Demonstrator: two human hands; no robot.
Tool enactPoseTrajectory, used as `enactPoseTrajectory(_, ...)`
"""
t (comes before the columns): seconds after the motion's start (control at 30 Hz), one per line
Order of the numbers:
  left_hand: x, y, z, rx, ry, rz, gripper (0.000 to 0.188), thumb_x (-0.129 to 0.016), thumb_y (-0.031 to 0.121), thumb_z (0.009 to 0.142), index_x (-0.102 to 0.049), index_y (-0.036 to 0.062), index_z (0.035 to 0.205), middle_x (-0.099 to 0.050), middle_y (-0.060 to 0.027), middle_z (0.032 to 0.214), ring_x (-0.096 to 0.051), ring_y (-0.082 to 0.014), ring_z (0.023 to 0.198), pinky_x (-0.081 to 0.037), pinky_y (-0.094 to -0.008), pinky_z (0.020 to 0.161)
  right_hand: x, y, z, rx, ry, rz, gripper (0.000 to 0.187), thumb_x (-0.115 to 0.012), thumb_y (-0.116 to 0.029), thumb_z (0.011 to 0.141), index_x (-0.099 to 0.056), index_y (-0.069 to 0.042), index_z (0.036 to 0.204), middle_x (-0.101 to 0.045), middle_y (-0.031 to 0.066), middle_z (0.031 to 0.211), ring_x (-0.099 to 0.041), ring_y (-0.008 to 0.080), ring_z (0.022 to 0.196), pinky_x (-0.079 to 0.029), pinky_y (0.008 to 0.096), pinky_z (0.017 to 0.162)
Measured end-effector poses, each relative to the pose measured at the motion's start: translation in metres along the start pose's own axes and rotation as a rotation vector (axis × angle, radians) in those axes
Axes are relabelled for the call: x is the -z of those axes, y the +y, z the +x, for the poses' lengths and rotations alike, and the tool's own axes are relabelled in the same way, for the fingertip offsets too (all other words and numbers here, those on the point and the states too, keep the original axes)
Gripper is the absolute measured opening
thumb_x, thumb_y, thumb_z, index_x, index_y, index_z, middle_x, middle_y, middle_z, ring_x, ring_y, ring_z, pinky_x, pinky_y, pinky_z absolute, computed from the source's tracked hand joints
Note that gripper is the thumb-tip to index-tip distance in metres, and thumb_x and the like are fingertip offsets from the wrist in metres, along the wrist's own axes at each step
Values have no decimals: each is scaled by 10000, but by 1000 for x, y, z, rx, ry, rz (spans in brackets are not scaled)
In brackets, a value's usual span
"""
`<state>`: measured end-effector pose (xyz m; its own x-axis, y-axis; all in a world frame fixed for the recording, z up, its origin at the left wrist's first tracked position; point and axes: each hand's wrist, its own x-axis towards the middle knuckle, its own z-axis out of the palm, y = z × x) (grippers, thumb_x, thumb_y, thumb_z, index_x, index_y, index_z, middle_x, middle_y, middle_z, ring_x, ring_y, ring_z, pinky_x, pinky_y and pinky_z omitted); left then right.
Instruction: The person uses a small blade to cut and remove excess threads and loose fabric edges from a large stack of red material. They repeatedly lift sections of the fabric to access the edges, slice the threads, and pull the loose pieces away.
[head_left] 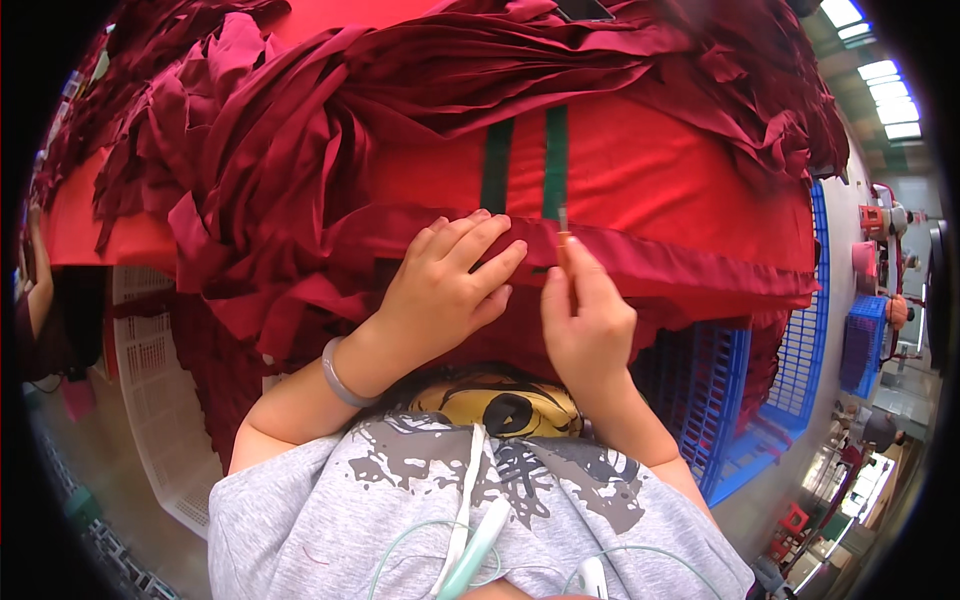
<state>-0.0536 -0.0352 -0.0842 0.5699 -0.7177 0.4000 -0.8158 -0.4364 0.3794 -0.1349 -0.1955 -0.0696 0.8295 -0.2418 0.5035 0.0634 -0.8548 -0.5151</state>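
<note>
Mid-frame, the right hand (pixel 590 318) clamps its fingers on a thin, partly hidden tool (pixel 564 242); the left hand (pixel 440 278), fingers slightly apart, touches smooth maroon cloth (pixel 660 255).

Smooth maroon cloth (pixel 330 120) catches a soft sheen along its folds, and the red cover (pixel 660 180) looks like cloth too! There's a metal-looking tip (pixel 562 214) on the small tool (pixel 564 242), a glossy bracelet (pixel 340 375), matt grey shirt (pixel 285 505), plastic blue crate (pixel 716 390) and white basket (pixel 155 370).
</note>
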Motion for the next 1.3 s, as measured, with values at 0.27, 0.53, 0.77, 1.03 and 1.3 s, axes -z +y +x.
enactPoseTrajectory(0.27, -1, -1, -2, 13, 3, -5, 431, -715, 207, 780, -641, 148, 1200, -548, -78, 1304, -516, -279, 1224, -421, -464, 993, 13, -6, 3, -4, -247, -123, 313, -647, -87, 840, -645, -12, 1144, -636, 107, 731, -636, 262, 570, -506, 356, 504)
enactPoseTrajectory(0.53, 0, -2, -5, 35, 7, -70, 458, -715, 181, 772, -605, 107, 1210, -549, -90, 1337, -514, -275, 1241, -403, -456, 1024, 2, 10, 42, 25, -141, 145, 336, -597, -13, 834, -582, -3, 1170, -603, 134, 761, -615, 322, 688, -498, 401, 631)
enactPoseTrajectory(0.77, -4, -5, -6, 28, 91, -125, 418, -691, 160, 772, -591, 40, 1159, -578, -111, 1293, -552, -281, 1201, -392, -473, 1042, -13, 11, 51, 26, -290, 71, 73, -640, -49, 800, -573, -33, 823, -589, 114, 763, -602, 330, 699, -461, 418, 599)
enactPoseTrajectory(1.03, 2, 10, 2, 109, 107, -171, 122, -717, 187, 800, -692, 151, 914, -652, 20, 852, -593, -176, 865, -371, -398, 887, 22, -26, 21, 17, -387, 458, 93, -639, 0, 835, -562, -18, 885, -560, 143, 779, -575, 348, 677, -467, 401, 593)
enactPoseTrajectory(1.3, 47, 12, -7, 388, -65, -595, 124, -717, 180, 818, -696, 61, 845, -643, -29, 694, -588, -169, 637, -396, -335, 839, 35, -2, 25, -379, -239, 758, 194, -607, -115, 972, -542, -19, 815, -426, -47, 683, -355, 35, 633, -303, 209, 542)
